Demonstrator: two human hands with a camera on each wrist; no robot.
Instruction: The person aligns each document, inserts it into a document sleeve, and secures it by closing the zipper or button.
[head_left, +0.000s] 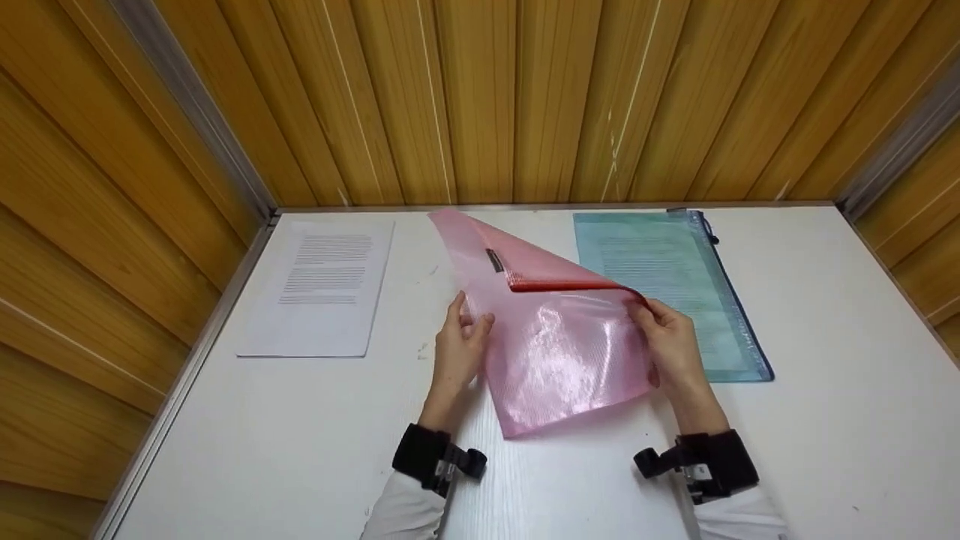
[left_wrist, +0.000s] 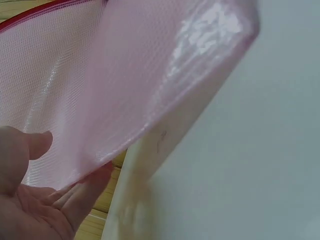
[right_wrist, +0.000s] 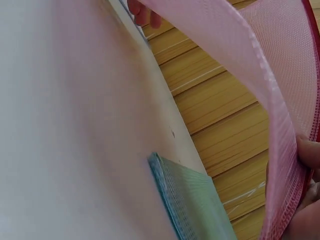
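a pink mesh zip pouch is held up off the white table near its middle, between both hands, and is bent over so that its red zipper edge curls toward the far side. the left hand is set against the pouch's left edge, with the thumb on the near face and the fingers behind it – in the left wrist view the fingers are seen lying fairly straight under the mesh. the right hand is curled round the pouch's right edge just below the zipper end, where it is pinched by the thumb and fingers. a blue-green mesh zip pouch with a printed sheet inside is laid flat on the table just right of the pink one – partly behind it. a printed paper sheet is laid flat at the far left, well apart from the hands. wooden panel walls are seen round the table.
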